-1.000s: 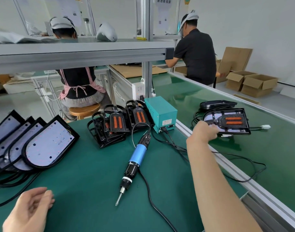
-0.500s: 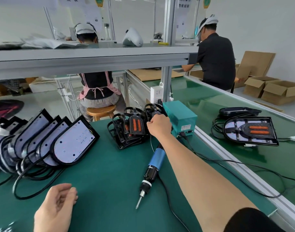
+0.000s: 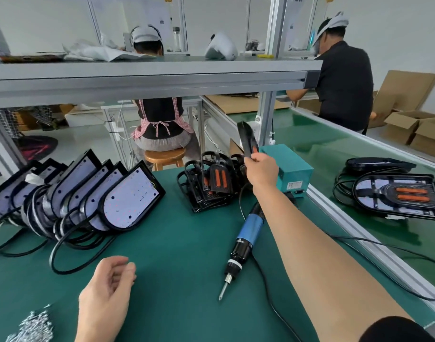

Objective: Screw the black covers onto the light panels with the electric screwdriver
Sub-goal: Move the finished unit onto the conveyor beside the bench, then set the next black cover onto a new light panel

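- Your right hand [image 3: 261, 171]: was at cover stack [image 3: 211, 183] half a second earlier; had since lifted above it, fingers pinching one black cover [image 3: 246, 139], held upright, far centre.
- Your left hand [image 3: 105, 297]: stayed at near edge of green mat [image 3: 177, 243], fingers loosely curled, held nothing.
- Electric screwdriver [image 3: 246, 235]: lay untouched between your hands, bit toward you.
- Light panels [image 3: 88, 193]: leaned in row, far left.
- Screws [image 3: 34, 327]: heaped near left.

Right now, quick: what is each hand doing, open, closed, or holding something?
Left hand: open, fingers loosely curled, holding nothing.
Right hand: closed on a black cover, held upright.
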`<state>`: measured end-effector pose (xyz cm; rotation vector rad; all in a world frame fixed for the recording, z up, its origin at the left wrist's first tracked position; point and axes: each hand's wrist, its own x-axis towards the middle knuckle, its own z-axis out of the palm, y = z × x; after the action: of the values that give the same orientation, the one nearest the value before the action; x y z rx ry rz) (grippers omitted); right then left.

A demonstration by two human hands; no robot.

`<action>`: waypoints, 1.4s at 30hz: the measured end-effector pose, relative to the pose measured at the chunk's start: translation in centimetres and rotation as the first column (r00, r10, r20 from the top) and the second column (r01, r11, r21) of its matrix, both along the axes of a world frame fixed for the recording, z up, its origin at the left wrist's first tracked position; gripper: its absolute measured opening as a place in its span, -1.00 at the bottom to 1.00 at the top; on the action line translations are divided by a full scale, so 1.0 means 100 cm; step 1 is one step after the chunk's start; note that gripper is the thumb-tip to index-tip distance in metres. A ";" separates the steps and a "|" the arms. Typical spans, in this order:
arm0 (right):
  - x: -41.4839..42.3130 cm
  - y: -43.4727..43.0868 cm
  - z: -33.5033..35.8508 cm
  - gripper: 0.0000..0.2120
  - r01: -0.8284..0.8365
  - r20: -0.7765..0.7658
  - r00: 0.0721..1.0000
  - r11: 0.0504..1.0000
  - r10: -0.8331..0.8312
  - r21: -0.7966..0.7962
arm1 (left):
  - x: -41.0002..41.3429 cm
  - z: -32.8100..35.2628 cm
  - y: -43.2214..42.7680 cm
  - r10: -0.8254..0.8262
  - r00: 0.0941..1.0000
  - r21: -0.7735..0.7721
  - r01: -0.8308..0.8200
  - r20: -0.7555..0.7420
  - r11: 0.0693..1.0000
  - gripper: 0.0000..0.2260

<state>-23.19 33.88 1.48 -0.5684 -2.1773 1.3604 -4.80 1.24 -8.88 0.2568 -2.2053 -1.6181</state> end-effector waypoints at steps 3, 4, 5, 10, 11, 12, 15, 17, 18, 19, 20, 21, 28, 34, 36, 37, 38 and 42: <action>0.012 -0.003 0.009 -0.84 -0.033 -0.109 0.994 0.970 0.007 -0.242 | 0.002 0.002 0.000 0.001 1.000 -0.005 -0.001 0.007 1.000 -0.81; 0.019 -0.004 0.012 -0.90 -0.063 -0.128 0.991 0.952 0.025 -0.299 | 0.002 0.002 0.001 0.005 1.000 -0.005 -0.005 0.008 1.000 -0.81; 0.028 -0.007 0.015 -0.93 -0.101 -0.136 0.989 0.935 0.057 -0.341 | 0.002 0.003 0.002 0.010 1.000 -0.008 -0.010 0.010 1.000 -0.82; 0.083 -0.029 0.018 -0.84 -0.313 -0.223 0.949 0.735 0.222 -0.601 | 0.005 0.007 0.005 0.009 1.000 -0.021 -0.008 0.030 1.000 -0.86; 0.094 -0.036 0.017 -0.81 -0.339 -0.239 0.941 0.697 0.240 -0.632 | 0.006 0.008 0.005 0.010 0.999 -0.023 -0.009 0.032 1.000 -0.87; 0.104 -0.043 0.015 -0.78 -0.351 -0.240 0.936 0.673 0.256 -0.651 | 0.007 0.009 0.006 0.012 0.999 -0.026 -0.011 0.034 1.000 -0.88; 0.126 -0.070 0.002 -0.81 -0.353 -0.179 0.931 0.667 0.317 -0.656 | 0.010 0.013 0.008 0.013 0.998 -0.031 -0.011 0.055 0.999 -0.91; 0.138 -0.090 -0.012 -0.87 -0.385 -0.156 0.913 0.664 0.378 -0.641 | 0.011 0.016 0.009 0.011 0.998 -0.028 -0.010 0.068 1.000 -0.91; 0.144 -0.102 -0.020 -0.90 -0.406 -0.155 0.899 0.648 0.409 -0.644 | 0.012 0.018 0.009 0.012 0.998 -0.035 -0.010 0.069 0.999 -0.91; 0.149 -0.113 -0.029 -0.86 -0.417 -0.140 0.890 0.652 0.433 -0.633 | 0.013 0.019 0.009 0.015 0.998 -0.047 -0.012 0.068 0.999 -0.91; 0.153 -0.124 -0.039 -0.80 -0.414 -0.113 0.890 0.679 0.442 -0.607 | 0.013 0.020 0.009 0.017 0.998 -0.060 -0.013 0.066 0.998 -0.91; 0.157 -0.134 -0.048 -0.77 -0.406 -0.078 0.892 0.712 0.446 -0.573 | 0.013 0.021 0.009 0.016 0.998 -0.072 -0.011 0.064 0.997 -0.90; 0.171 -0.164 -0.085 -0.79 -0.523 0.027 0.842 0.827 0.539 -0.205 | 0.015 0.029 0.011 0.046 0.998 -0.140 -0.039 0.046 0.989 -0.87; 0.169 -0.165 -0.087 -0.75 -0.530 0.046 0.835 0.825 0.548 -0.198 | -0.024 0.060 -0.012 0.349 0.921 -0.537 -0.386 -0.175 0.750 -0.66; 0.168 -0.165 -0.087 -0.74 -0.527 0.053 0.834 0.823 0.548 -0.213 | -0.038 0.073 -0.023 0.403 0.907 -0.619 -0.386 -0.121 0.684 -0.53; 0.168 -0.165 -0.087 -0.74 -0.525 0.054 0.835 0.822 0.548 -0.222 | -0.044 0.076 -0.027 0.407 0.907 -0.681 -0.363 -0.104 0.636 -0.50; 0.167 -0.165 -0.088 -0.74 -0.522 0.052 0.836 0.822 0.546 -0.229 | -0.049 0.079 -0.029 0.403 0.910 -0.742 -0.334 -0.094 0.582 -0.49; 0.166 -0.166 -0.090 -0.75 -0.511 0.041 0.843 0.822 0.537 -0.251 | -0.068 0.086 -0.029 0.378 0.925 -0.876 -0.205 -0.029 0.436 -0.42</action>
<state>-6.62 17.26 -7.48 -0.1102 -2.3867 1.9290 -11.64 -1.66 -0.25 0.4502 -2.6077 -0.1361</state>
